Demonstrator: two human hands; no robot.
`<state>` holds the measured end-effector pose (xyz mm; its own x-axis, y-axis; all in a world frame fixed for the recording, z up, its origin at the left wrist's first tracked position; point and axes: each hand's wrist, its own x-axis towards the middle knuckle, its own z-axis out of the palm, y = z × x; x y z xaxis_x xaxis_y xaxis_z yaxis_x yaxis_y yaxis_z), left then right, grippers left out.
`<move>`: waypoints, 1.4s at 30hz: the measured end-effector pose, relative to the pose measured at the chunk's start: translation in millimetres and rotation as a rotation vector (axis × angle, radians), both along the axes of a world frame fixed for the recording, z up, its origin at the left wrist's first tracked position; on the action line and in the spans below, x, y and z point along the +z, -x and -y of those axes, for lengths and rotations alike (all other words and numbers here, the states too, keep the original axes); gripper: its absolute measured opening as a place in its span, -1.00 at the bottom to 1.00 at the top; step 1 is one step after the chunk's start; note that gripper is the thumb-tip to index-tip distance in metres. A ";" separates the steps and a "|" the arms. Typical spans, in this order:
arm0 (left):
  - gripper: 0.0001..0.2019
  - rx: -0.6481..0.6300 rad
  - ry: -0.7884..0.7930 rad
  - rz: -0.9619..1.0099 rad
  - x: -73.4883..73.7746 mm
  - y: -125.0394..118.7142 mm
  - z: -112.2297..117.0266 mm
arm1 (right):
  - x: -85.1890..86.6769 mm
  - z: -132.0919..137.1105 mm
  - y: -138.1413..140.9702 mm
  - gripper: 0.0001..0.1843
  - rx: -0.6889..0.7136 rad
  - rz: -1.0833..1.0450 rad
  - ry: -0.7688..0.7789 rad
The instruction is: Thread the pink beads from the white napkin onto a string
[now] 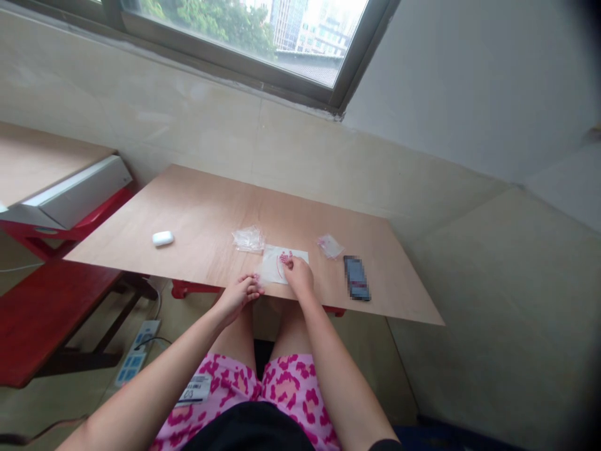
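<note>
Nearest you, a white label point(195, 389) lies on the left leg of your pink patterned shorts point(282, 388). It carries dark print, but the writing is too small to read.

Your left hand point(241, 293) sits at the near edge of the wooden table point(197, 207), fingers curled in together. Whether it holds anything cannot be told. Your right hand point(298, 274) is just beyond it, fingers bent down onto a white sheet point(270, 268) near the table's front edge. The fingertips touch a small cluster of pink beads point(284, 257) on the sheet, and you cannot tell whether they pinch the beads or only press on them. A thin red thread point(278, 268) curves in a loop across the sheet just left of your fingers.

To the right of that hand lies a dark phone point(357, 277), its screen blurred, so nothing on it can be read. A little farther back are a small clear bag point(330, 245) with something pink inside and, to the left of the sheet, a crumpled heap of clear bags point(248, 239). Well apart on the left lies a small white case point(163, 238) with rounded ends and no visible marking.

Down on the floor to your left is a white power strip point(136, 354). Behind the table, the window point(244, 37) shows trees and buildings.
</note>
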<state>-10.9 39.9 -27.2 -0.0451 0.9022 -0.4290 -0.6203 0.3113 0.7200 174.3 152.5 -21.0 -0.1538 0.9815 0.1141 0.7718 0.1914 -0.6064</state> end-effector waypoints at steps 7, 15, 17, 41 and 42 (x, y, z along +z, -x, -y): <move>-0.84 0.001 -0.004 -0.004 1.6 -0.1 -0.4 | 6.8 1.6 -1.7 -0.88 -0.006 -0.115 -0.011; -0.87 0.004 -0.002 0.004 -5.9 -0.3 -2.1 | 52.3 21.9 -8.0 -0.68 0.206 -0.480 0.074; -0.87 0.004 -0.003 0.005 -7.3 -0.2 -1.9 | 58.0 24.1 -9.5 -0.73 0.286 -0.426 0.046; -0.88 0.001 0.011 -0.001 -8.2 0.1 -3.9 | -13.5 -13.0 -25.9 -0.80 0.115 -0.019 -0.122; -0.88 0.000 0.012 -0.003 -8.3 0.2 -4.0 | -14.0 -13.2 -25.6 -0.81 0.114 -0.021 -0.121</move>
